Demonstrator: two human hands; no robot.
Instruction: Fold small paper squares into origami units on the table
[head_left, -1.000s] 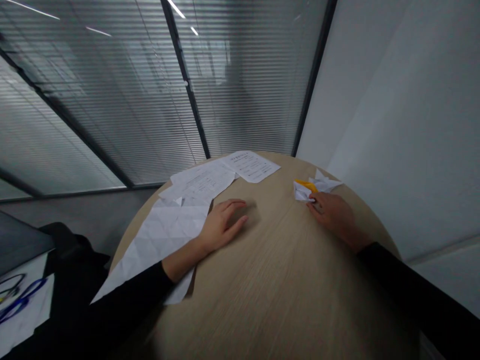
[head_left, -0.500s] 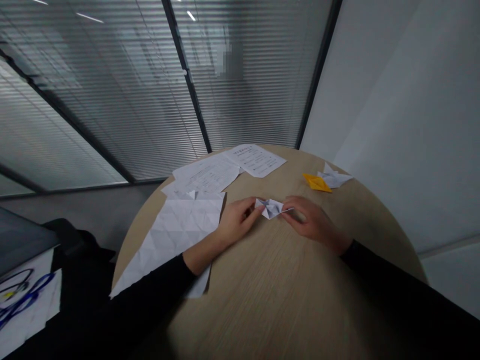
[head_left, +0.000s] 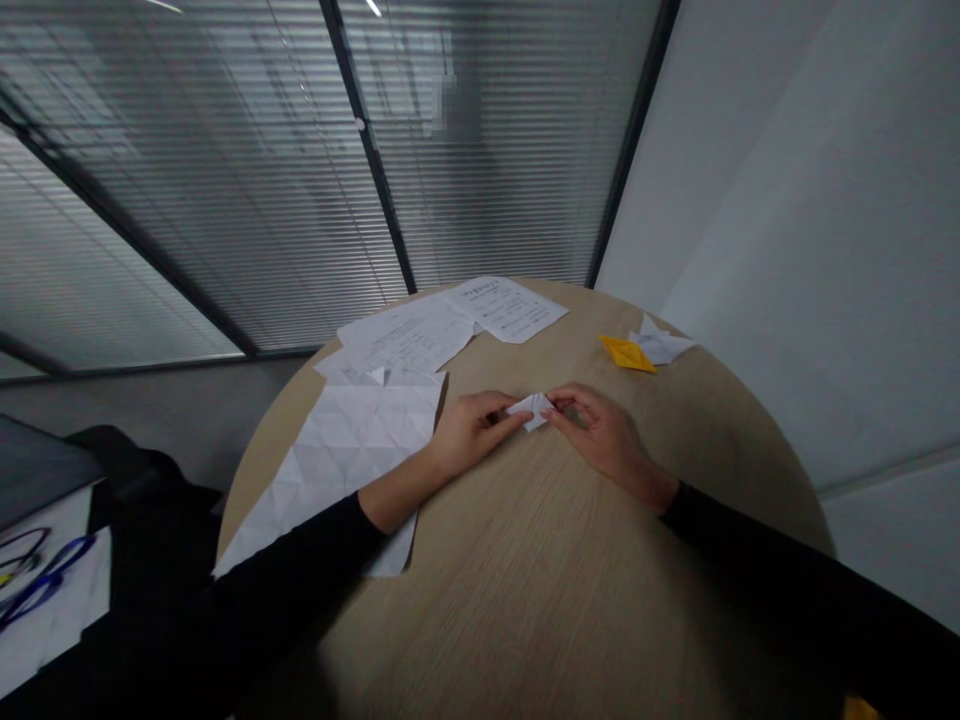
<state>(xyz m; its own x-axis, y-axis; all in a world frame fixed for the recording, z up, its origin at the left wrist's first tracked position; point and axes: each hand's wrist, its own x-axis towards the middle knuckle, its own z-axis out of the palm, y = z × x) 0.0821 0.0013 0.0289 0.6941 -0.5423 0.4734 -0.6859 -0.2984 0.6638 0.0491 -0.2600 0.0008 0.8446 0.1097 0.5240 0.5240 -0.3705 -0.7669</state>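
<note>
Black sleeves (head_left: 292,560) came in from the lower left and lower right of the frame, nearest of all. At the lower left edge lay white papers (head_left: 82,610) with dark blue loops (head_left: 52,580) on top, too dim to name surely; a scrap of orange (head_left: 860,709) showed at the bottom right.

Pale wood grain ran across the round table (head_left: 510,580), which filled the lower middle. On its left part lay a large creased white sheet (head_left: 352,450), marked all over with fold lines, the left forearm crossing above it.

Just right of centre, the left hand (head_left: 476,430) and the right hand (head_left: 600,435) faced each other over a small folded white paper (head_left: 535,410). Each had thumb and fingers clamped on one end of it — the left on its left end, the right on its right. Whether the paper touched the wood I could not tell.

Farther up, a tiny white triangle (head_left: 379,376) rested by the creased sheet's top edge. An orange folded paper (head_left: 628,353) lay right of centre, just beside a white folded shape (head_left: 664,345); printed sheets (head_left: 510,308) overlapped near the far rim. Behind stood slatted blinds (head_left: 517,190) and, at upper right, a pale wall (head_left: 810,250).
</note>
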